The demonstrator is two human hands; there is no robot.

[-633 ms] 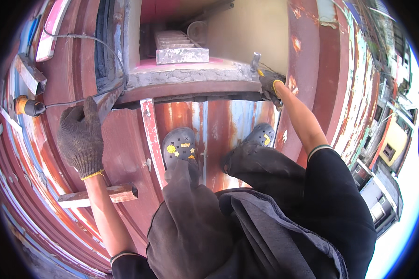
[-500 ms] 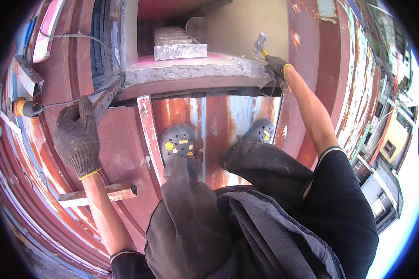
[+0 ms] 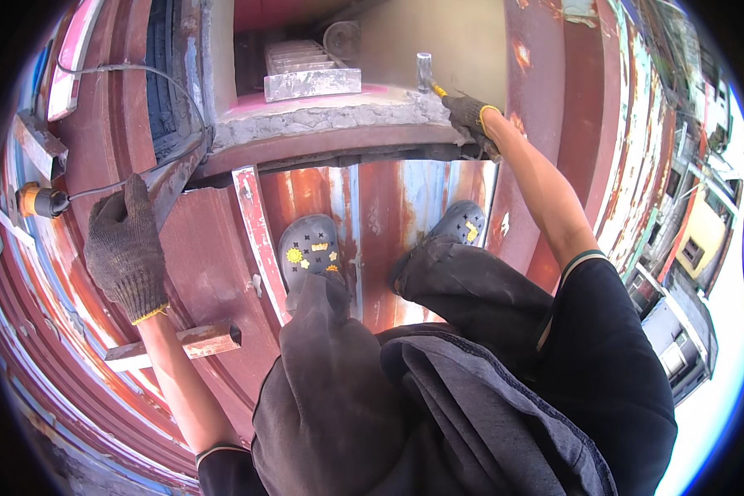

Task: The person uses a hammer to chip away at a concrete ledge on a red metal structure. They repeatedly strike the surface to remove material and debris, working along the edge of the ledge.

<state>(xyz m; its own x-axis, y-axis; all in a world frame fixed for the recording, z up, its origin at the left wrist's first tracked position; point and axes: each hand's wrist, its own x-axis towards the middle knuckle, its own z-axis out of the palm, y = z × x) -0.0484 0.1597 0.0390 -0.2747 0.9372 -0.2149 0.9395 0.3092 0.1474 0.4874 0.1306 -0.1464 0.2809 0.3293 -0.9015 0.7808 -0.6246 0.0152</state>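
My right hand (image 3: 471, 113), in a dark knit glove with a yellow cuff, is closed round a hammer. The hammer's metal head (image 3: 424, 72) stands over the right part of a rough cement ledge (image 3: 306, 124), and some of its yellow handle shows. On the left, my left hand (image 3: 126, 252) wears a matching glove. One digit points up and the other fingers look curled in. A brownish metal bar (image 3: 176, 186) slants from the ledge's left corner down behind this hand. Whether the hand grips the bar is hidden.
Under my grey clogs (image 3: 308, 248) lies rusty corrugated sheet (image 3: 380, 223), beside a red-and-white strip (image 3: 259, 231). A white-edged slatted piece (image 3: 312, 84) sits in the opening. At left are an orange-and-black corded tool (image 3: 43, 201) and a loose metal tube (image 3: 174, 347). Houses show beyond the right edge.
The hammer and my right hand have moved left along the ledge, and the hammer head has turned more upright. The whole view has shifted slightly; my left hand keeps about the same pose.
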